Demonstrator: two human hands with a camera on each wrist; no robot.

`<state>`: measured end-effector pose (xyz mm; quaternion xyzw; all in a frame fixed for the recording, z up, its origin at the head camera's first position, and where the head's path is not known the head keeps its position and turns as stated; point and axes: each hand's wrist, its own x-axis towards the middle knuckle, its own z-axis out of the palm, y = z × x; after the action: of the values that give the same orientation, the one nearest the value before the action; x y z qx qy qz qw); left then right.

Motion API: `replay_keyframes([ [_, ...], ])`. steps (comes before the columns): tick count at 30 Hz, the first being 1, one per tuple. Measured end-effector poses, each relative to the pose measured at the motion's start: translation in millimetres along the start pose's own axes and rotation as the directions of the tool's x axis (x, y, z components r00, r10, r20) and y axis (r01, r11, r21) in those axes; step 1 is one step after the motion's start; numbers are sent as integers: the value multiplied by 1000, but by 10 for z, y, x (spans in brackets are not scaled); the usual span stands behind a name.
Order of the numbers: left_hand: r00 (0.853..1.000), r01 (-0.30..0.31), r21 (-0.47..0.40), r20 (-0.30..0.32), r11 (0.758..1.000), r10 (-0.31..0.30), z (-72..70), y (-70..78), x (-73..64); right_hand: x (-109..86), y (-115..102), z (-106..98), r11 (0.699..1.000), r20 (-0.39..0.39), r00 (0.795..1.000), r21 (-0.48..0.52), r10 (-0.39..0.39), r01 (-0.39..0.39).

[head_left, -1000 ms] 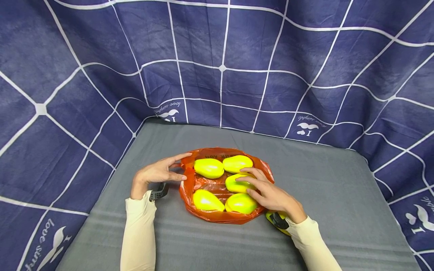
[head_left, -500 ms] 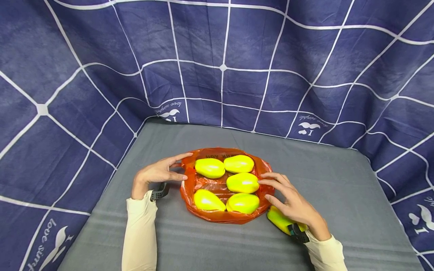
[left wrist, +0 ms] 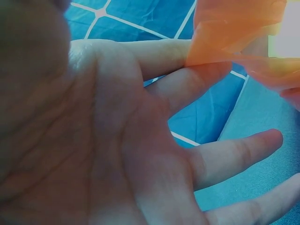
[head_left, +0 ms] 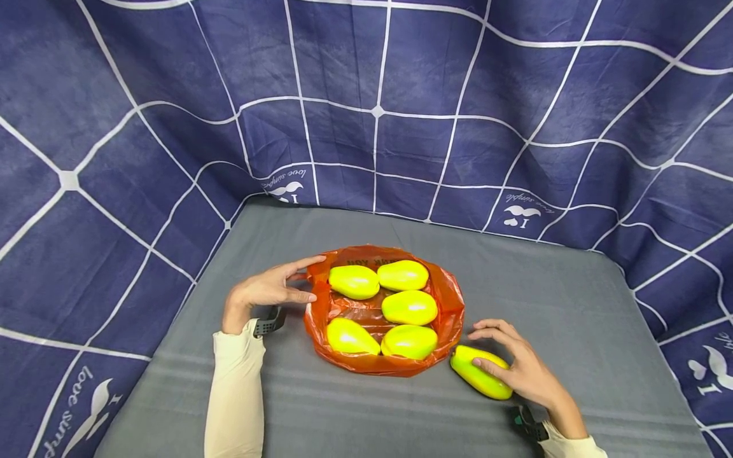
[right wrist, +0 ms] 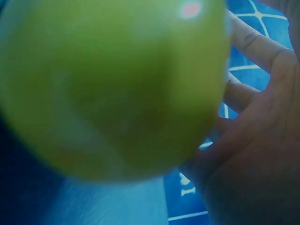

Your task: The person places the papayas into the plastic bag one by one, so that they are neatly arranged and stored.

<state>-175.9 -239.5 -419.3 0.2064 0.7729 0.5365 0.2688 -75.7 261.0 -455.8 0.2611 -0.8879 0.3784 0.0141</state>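
An orange-red plastic bag (head_left: 452, 318) lies spread with its mouth up and several yellow-green papayas (head_left: 409, 308) inside. At its left rim is my left hand (head_left: 266, 294), fingers extended and thumb apart from the index finger. In the left wrist view, thin orange film (left wrist: 220, 35) overlaps two fingertips of that hand. Another papaya (head_left: 481, 376) lies outside the bag, by its lower right edge. My right hand (head_left: 523, 362) is spread over it, thumb overlapping its upper side and the other fingers beyond its far side. In the right wrist view this papaya (right wrist: 117, 93) hides most of the fingertips.
A grey cloth surface (head_left: 572, 305) lies under everything. Blue curtains (head_left: 424, 146) with white grid lines rise at the back and both sides. Both wrists carry dark straps, one being the left wristband (head_left: 269, 322).
My right hand has moved from over the papayas in the bag, right and toward me, to the papaya outside. That papaya now shows more fully. My left hand stays at the rim.
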Motion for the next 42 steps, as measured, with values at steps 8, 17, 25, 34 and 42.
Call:
replay_keyframes([
  [8, 1000, 4, -5, 8, 1000, -4, -6, 3, 13, -112, 34, 45, 1000, 9, 1000, 8, 12, -12],
  [17, 1000, 4, -24, 11, 1000, -4, 1, 3, 25, -167, 34, 132, 999, 54, 998, 39, -12, 10],
  [25, 1000, 12, -3, 9, 1000, -12, -10, -2, 26, -189, 35, 148, 996, 83, 997, 92, -6, -1],
  [34, 1000, 2, 18, 4, 1000, -2, -12, 13, 1, -215, 29, 184, 996, 100, 992, 45, 73, -77],
  [42, 1000, 2, 52, -8, 999, -2, -13, 8, 0, -244, 42, 187, 996, 86, 993, 37, 83, -86],
])
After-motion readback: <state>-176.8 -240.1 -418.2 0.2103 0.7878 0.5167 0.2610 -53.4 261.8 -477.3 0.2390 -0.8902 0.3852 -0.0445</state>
